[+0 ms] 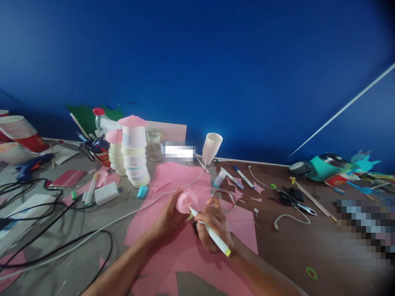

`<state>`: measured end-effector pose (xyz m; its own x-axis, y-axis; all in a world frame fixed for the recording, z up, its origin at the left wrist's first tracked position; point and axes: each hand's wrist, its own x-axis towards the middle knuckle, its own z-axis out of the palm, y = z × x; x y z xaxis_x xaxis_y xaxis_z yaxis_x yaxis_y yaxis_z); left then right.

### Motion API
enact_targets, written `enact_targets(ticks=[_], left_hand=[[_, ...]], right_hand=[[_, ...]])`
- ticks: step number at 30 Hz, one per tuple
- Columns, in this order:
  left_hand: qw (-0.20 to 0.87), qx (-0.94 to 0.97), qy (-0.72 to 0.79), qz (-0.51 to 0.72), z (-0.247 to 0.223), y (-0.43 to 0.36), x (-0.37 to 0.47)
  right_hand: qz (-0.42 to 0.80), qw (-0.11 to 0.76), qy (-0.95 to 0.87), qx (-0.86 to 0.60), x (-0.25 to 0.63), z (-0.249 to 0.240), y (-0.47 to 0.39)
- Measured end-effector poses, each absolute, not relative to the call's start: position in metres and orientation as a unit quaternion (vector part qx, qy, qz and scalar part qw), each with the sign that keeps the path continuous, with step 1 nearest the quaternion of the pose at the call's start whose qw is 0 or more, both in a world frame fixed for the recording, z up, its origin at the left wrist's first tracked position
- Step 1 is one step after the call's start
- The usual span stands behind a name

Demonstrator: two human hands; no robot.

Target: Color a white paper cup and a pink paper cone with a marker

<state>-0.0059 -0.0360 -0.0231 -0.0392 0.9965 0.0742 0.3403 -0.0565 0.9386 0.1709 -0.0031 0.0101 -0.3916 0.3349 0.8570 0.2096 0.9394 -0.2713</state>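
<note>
Over pink paper sheets (222, 263), my left hand (168, 216) holds a small pink-topped cup (186, 201) by its left side. My right hand (212, 224) grips a white marker (215, 237) with a yellow end cap; its tip points up and left and meets or nearly meets the cup's lower right edge. Two stacks of pale cups stand upright behind to the left, the taller one (135, 158) topped by a pink paper cone (132, 121). A light blue block (142, 192) lies near the base of that stack.
A white cup (212, 148) stands near the blue wall, with markers (243, 176) and pink scraps in front. White and black cables (105, 230) cross the left side. Scissors (304, 207), a turquoise container (327, 166) and a green ring (311, 273) lie right; red cups (29, 139) far left.
</note>
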Motion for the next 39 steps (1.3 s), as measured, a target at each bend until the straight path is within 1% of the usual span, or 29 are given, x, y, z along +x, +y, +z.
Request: enact_targets(ticks=[4, 16, 27, 30, 34, 39], left_hand=[[0.392, 0.577, 0.563, 0.443, -0.021, -0.036, -0.005], [0.377, 0.581, 0.58, 0.428, -0.014, -0.037, -0.004], [0.343, 0.601, 0.571, 0.441, -0.029, -0.035, -0.009], [0.361, 0.588, 0.578, 0.435, -0.027, -0.035, -0.009], [0.394, 0.576, 0.572, 0.432, -0.023, -0.035, -0.007], [0.381, 0.584, 0.571, 0.433, -0.023, -0.036, -0.008]], right_hand=[[0.049, 0.533, -0.827, -0.174, 0.17, 0.01, -0.003], [0.018, 0.519, -0.835, -0.18, 0.169, 0.008, 0.0], [0.011, 0.516, -0.836, -0.184, 0.168, 0.006, -0.008], [0.026, 0.509, -0.843, -0.175, 0.167, 0.005, -0.009], [0.034, 0.526, -0.832, -0.172, 0.168, 0.005, -0.009], [0.037, 0.526, -0.825, -0.201, 0.17, 0.007, -0.007]])
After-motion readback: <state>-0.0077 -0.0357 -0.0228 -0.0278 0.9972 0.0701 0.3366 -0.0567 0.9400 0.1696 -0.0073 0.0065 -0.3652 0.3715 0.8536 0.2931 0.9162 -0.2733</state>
